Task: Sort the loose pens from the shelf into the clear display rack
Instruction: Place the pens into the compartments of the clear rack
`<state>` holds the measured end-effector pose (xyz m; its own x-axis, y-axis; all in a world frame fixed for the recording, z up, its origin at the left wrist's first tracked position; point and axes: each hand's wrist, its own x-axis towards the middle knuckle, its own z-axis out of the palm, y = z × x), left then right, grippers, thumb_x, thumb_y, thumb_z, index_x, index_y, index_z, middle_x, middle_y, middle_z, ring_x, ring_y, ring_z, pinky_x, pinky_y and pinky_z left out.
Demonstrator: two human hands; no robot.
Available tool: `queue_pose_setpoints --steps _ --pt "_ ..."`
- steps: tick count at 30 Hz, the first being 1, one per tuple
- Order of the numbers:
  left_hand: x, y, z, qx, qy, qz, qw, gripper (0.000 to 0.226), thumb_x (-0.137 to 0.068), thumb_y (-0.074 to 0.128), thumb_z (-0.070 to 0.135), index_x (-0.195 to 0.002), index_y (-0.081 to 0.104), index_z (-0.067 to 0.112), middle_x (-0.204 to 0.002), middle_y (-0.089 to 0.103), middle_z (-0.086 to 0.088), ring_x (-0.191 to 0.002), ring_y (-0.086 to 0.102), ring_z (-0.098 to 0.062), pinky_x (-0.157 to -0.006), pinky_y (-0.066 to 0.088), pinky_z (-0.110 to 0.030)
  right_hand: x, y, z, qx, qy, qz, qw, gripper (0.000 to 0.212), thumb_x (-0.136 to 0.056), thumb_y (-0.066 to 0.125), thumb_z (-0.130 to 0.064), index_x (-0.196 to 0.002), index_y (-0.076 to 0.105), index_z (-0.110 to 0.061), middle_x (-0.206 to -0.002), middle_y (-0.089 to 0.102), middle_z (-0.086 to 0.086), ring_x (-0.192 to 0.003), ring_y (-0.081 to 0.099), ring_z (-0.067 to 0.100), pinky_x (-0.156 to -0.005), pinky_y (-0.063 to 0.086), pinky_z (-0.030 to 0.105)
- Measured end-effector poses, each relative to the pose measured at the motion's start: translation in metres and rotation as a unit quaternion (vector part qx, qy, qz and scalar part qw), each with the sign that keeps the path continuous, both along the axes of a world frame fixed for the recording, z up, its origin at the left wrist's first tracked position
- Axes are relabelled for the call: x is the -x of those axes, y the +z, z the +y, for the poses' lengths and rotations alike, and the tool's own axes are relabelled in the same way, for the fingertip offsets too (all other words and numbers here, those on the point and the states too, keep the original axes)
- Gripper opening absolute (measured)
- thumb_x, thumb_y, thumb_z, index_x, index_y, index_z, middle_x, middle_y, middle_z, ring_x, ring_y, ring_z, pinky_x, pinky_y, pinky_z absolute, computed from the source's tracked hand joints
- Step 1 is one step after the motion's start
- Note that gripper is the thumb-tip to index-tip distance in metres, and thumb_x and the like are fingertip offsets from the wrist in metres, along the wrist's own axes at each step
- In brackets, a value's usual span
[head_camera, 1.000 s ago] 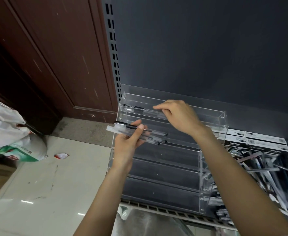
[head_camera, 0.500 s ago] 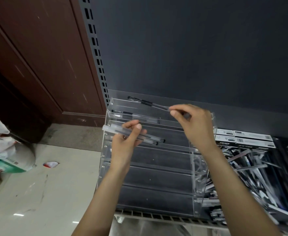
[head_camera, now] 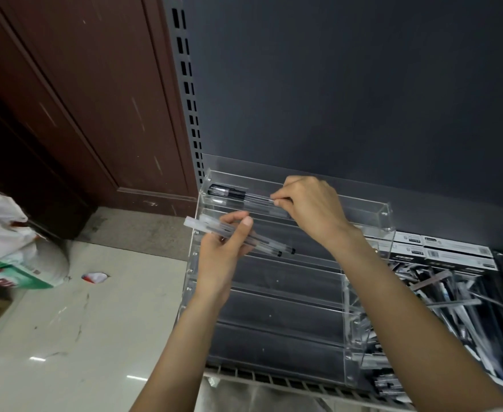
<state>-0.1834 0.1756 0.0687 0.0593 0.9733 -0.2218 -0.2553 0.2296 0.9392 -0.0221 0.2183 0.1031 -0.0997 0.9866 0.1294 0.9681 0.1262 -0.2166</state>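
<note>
Right hand [head_camera: 309, 209] is up at the back tier of the clear display rack [head_camera: 274, 292], thumb and fingertips pinched on the end of a black-capped pen [head_camera: 244, 195] that lies lengthwise in that top trough, cap end toward the rack's left wall. A second pen seems to lie just in front of it in the same tier, though the clear plastic makes that hard to read. Left hand [head_camera: 223, 254] hovers over the second tier near the rack's left edge, fingers curled and thumb pressed down on a small bundle of clear-barrelled pens [head_camera: 238, 237]; their frosted caps stick out past the left side, dark tips pointing right. The lower tiers of the rack look bare.

The rack sits at the left end of the wire shelf [head_camera: 274, 377], tight against the slotted upright [head_camera: 187, 93]. Just beside its right wall lies the heap of loose pens [head_camera: 440, 298], tumbled every which way, with white pen boxes [head_camera: 452, 248] lined along the back edge behind the heap. Beyond the shelf's left end: a pale tiled floor [head_camera: 80, 337], a white plastic bag [head_camera: 3, 230] and a brown wooden door [head_camera: 74, 93].
</note>
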Motion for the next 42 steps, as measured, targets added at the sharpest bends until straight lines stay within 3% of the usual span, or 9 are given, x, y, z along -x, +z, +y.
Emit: queue_pose_setpoints --steps 6,10,12,17,21,25,29,36,42 --pt "-0.005 0.003 0.002 -0.005 0.008 -0.007 1.000 0.017 -0.090 0.060 0.018 -0.105 0.063 0.010 -0.069 0.065 0.007 -0.064 0.063 -0.003 -0.062 0.050 -0.015 -0.006 0.001 -0.008 0.010 0.000 0.004 1.000 0.025 -0.097 0.048 -0.026 -0.115 0.066 -0.023 -0.108 0.065 -0.004 -0.096 0.062 0.019 -0.077 0.045 0.032" --pt "-0.018 0.007 0.001 -0.018 0.003 -0.023 1.000 0.012 -0.090 0.059 0.016 -0.101 0.063 0.013 -0.073 0.065 0.005 -0.068 0.064 -0.004 -0.064 0.052 -0.017 -0.011 0.013 -0.047 -0.055 0.013 0.167 0.984 0.020 -0.093 0.056 -0.031 -0.104 0.070 -0.023 -0.098 0.065 -0.011 -0.088 0.058 0.008 -0.077 0.047 0.028" --pt "-0.028 0.010 -0.001 -0.028 -0.016 -0.040 0.999 0.009 -0.090 0.058 0.014 -0.099 0.061 0.013 -0.077 0.064 0.004 -0.072 0.064 -0.005 -0.066 0.052 -0.018 -0.014 0.016 -0.069 -0.025 0.015 0.200 0.979 0.018 -0.088 0.061 -0.035 -0.101 0.070 -0.026 -0.096 0.067 -0.013 -0.090 0.059 0.004 -0.079 0.047 0.024" --pt "-0.058 0.015 -0.011 -0.046 -0.071 -0.054 0.995 0.015 -0.090 0.057 0.013 -0.103 0.059 0.009 -0.084 0.064 -0.004 -0.074 0.067 -0.007 -0.067 0.052 -0.018 -0.034 0.016 -0.095 0.031 -0.039 0.290 0.956 0.019 -0.080 0.072 -0.024 -0.099 0.071 -0.027 -0.087 0.070 -0.016 -0.080 0.064 -0.002 -0.075 0.050 0.015" --pt "-0.067 0.014 -0.015 -0.026 -0.101 -0.022 0.994 0.010 -0.087 0.058 0.019 -0.091 0.060 0.010 -0.072 0.057 0.000 -0.061 0.063 -0.007 -0.064 0.055 -0.020 -0.084 0.028 -0.100 -0.089 -0.126 0.232 0.960 0.013 -0.082 0.070 -0.019 -0.093 0.072 -0.024 -0.083 0.068 -0.017 -0.077 0.062 -0.002 -0.072 0.046 0.012" --pt "-0.064 0.010 -0.014 -0.021 -0.091 0.049 0.994 0.015 -0.084 0.063 0.027 -0.085 0.061 0.012 -0.067 0.054 -0.001 -0.057 0.056 -0.006 -0.056 0.052 -0.018 -0.119 0.029 -0.089 -0.123 -0.139 0.053 0.981 0.008 -0.081 0.071 -0.018 -0.089 0.072 -0.020 -0.088 0.069 -0.004 -0.087 0.057 0.019 -0.077 0.035 0.029" --pt "-0.060 0.008 -0.013 -0.038 -0.061 0.090 0.993 0.013 -0.084 0.066 0.025 -0.083 0.062 0.013 -0.068 0.056 -0.009 -0.057 0.056 -0.015 -0.049 0.051 -0.018 -0.117 0.016 -0.070 -0.089 -0.082 -0.009 0.993 0.008 -0.080 0.073 -0.019 -0.087 0.074 -0.019 -0.087 0.068 0.000 -0.082 0.058 0.025 -0.076 0.030 0.029" --pt "-0.063 0.009 -0.013 -0.037 -0.061 0.035 0.997 0.007 -0.090 0.059 0.011 -0.083 0.061 0.012 -0.067 0.060 -0.001 -0.059 0.061 -0.004 -0.056 0.051 -0.016 -0.123 0.017 -0.051 0.041 0.009 0.026 0.999 0.013 -0.084 0.069 -0.023 -0.096 0.074 -0.024 -0.089 0.069 -0.007 -0.080 0.061 0.010 -0.078 0.049 0.033" --pt "-0.064 0.013 -0.013 -0.006 -0.038 -0.014 0.999 0.008 -0.093 0.056 0.015 -0.088 0.060 0.010 -0.075 0.061 -0.004 -0.067 0.062 -0.008 -0.066 0.052 -0.016 -0.126 0.027 -0.038 0.161 0.048 0.018 0.986 0.021 -0.086 0.066 -0.014 -0.101 0.074 -0.027 -0.094 0.070 -0.011 -0.076 0.054 -0.002 -0.077 0.042 0.019"
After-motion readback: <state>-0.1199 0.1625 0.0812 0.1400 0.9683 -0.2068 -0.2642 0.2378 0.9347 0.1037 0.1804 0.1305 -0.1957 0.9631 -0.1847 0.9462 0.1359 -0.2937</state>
